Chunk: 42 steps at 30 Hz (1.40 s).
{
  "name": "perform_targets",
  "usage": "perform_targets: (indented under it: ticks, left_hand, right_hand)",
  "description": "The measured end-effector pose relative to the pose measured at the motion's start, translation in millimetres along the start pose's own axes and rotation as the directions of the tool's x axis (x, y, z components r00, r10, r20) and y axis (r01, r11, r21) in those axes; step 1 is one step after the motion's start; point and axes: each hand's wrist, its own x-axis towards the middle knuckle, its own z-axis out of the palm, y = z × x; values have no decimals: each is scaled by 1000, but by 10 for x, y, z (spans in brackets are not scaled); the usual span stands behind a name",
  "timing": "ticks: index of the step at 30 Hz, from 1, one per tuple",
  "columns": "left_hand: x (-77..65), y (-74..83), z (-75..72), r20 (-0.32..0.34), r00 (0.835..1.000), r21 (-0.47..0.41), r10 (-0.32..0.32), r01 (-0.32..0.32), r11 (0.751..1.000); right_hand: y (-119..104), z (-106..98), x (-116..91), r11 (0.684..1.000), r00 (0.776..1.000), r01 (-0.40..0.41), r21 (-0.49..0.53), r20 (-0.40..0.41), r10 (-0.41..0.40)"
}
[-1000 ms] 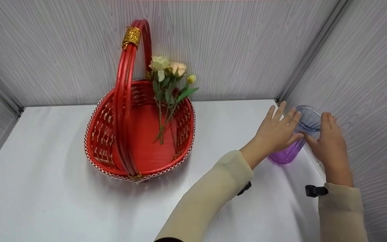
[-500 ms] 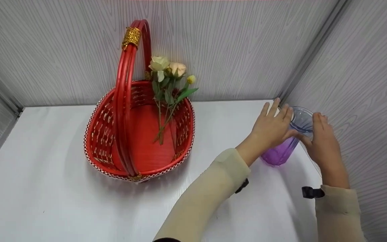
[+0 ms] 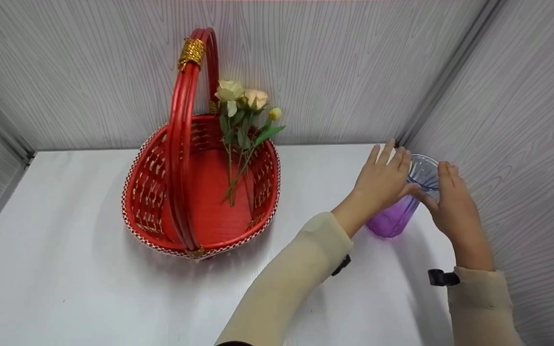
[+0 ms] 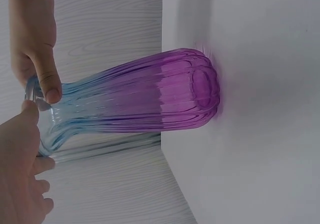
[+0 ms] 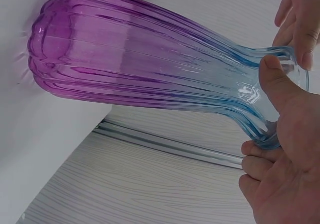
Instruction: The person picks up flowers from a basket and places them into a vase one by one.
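A ribbed glass vase (image 3: 390,219), purple at the base and fading to pale blue at its flared rim, stands on the white table at the right. My left hand (image 3: 380,181) holds its rim from the left, thumb and fingers to either side. From the right, my right hand (image 3: 458,207) grips the neck. In the right wrist view, the right thumb (image 5: 280,82) presses the neck of the vase (image 5: 135,54), with curled fingers under the rim. Both thumbs lie close together near the rim; the head view hides part of the neck behind the hands.
A red woven basket (image 3: 137,226) with a tall arched handle (image 3: 177,139) stands left of centre. Several artificial flowers (image 3: 241,98) lean over its back right rim, stems inside. Grey wood-grain panels (image 3: 334,67) close the back and sides of the table (image 3: 80,288).
Both hands have moved to the left together, and the vase has slid left over the table with them, away from the right panel. Basket and flowers have stayed in place.
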Motion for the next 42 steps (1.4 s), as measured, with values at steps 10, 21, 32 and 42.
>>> perform_targets:
  ticks: [10,21,32,42]
  left_hand:
    - [-86,-75,-35,-18,1000,3,-5,5,1000]
    - [-189,-205,-30,5,1000,-21,-3,4,1000]
    - [-308,-337,-14,0,1000,-32,-14,14,999]
    - [-411,-480,-4,-3,999,-58,-40,39,998]
  right_hand:
    - [-97,30,9,999,999,37,-5,-22,-37]
    - [-241,111,46,998,998,63,-1,-20,-63]
    - [-409,185,97,997,997,72,-4,-1,-72]
    - [-542,264,161,995,995,100,2,15,-100]
